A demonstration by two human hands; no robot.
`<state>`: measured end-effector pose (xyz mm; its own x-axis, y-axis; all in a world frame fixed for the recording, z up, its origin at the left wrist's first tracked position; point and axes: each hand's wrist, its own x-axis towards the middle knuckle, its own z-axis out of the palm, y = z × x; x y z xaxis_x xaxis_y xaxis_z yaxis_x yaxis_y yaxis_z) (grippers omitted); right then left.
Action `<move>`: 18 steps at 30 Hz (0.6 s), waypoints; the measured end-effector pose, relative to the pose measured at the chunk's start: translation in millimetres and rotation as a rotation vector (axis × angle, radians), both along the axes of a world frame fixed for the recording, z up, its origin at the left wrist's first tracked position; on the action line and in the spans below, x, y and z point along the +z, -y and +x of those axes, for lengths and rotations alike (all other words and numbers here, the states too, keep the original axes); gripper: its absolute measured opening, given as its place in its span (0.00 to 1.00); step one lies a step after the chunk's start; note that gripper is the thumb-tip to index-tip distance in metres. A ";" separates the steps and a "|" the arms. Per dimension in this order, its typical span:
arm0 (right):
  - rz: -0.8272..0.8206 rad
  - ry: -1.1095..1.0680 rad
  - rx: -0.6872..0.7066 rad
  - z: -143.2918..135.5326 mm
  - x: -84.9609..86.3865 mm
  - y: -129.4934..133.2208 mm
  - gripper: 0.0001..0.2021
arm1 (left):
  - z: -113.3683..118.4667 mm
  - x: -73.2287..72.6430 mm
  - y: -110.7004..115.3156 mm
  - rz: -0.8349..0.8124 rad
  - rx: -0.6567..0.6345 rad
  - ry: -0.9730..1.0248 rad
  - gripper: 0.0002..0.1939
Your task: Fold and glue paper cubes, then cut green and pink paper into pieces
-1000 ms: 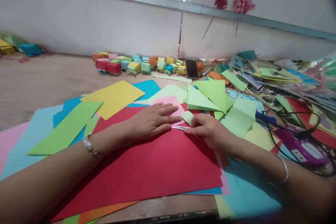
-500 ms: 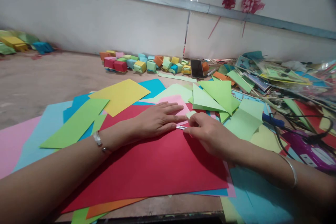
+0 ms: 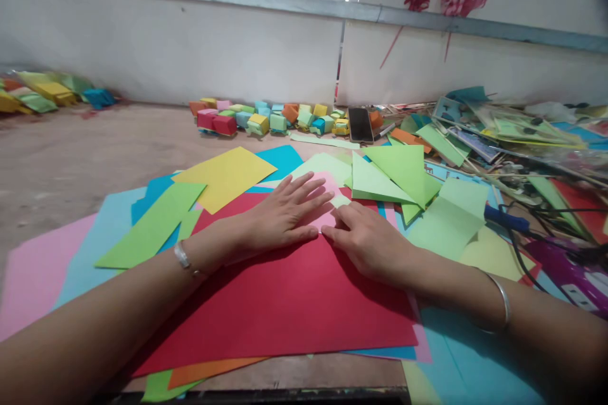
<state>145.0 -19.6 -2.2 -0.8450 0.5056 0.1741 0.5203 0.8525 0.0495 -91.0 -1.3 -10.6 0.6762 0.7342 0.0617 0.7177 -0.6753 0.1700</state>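
My left hand (image 3: 280, 215) lies over a large red paper sheet (image 3: 285, 310), fingers spread and slightly raised, its thumb touching the sheet's upper part. Just right of it, my right hand (image 3: 363, 234) is closed, its fingertips pinched. A small pale green piece (image 3: 341, 201) shows at its curled fingers, and a tiny white sliver lies between the two thumbs. What the right fingers grip is mostly hidden. Pink paper (image 3: 323, 183) lies beyond the fingertips.
Colored sheets fan out around, including a yellow one (image 3: 228, 174) and green folded paper (image 3: 399, 171). Small paper blocks (image 3: 256, 123) and a phone (image 3: 361, 125) stand by the wall. A purple power strip (image 3: 565, 275) with cables and scraps lie right.
The left fingers have spread and lifted. My right hand has moved slightly left, closer to the left thumb, and the silvery strip between them is now mostly hidden. The view has shifted slightly.
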 end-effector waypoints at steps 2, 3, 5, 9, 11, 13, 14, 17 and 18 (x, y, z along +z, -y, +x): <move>-0.008 0.017 0.003 -0.4 0.8 -0.3 0.19 | -8.0 4.5 1.0 -0.014 0.036 -0.047 0.41; -0.010 0.016 0.004 -0.5 1.1 -0.7 0.19 | -13.0 6.8 2.0 -0.014 0.056 -0.068 0.44; -0.015 0.002 0.007 -0.4 0.9 -1.9 0.18 | -24.5 10.8 5.3 -0.020 0.112 -0.104 0.48; -0.055 -0.061 0.028 0.8 -2.4 -4.5 0.16 | -52.0 14.2 17.5 -0.056 0.221 -0.161 0.54; -0.080 -0.097 0.034 1.8 -3.9 -5.4 0.16 | -67.2 15.6 24.1 -0.069 0.243 -0.182 0.56; -0.083 -0.115 0.042 2.5 -4.7 -5.8 0.16 | -82.6 19.6 29.0 -0.097 0.265 -0.212 0.61; -0.073 -0.114 0.048 2.7 -5.0 -5.9 0.16 | -89.8 23.0 30.6 -0.120 0.279 -0.239 0.64; -0.023 -0.084 0.052 2.2 -5.6 -5.8 0.16 | -104.4 38.2 31.4 -0.169 0.306 -0.329 0.71; -0.008 -0.071 0.045 1.8 -5.8 -5.7 0.16 | -105.3 43.8 30.2 -0.182 0.301 -0.337 0.71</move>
<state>146.8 -13.9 -8.1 -0.8526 0.4690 0.2305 0.4835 0.8753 0.0070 -196.3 -31.5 33.2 0.3929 0.8786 -0.2715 0.9118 -0.4106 -0.0092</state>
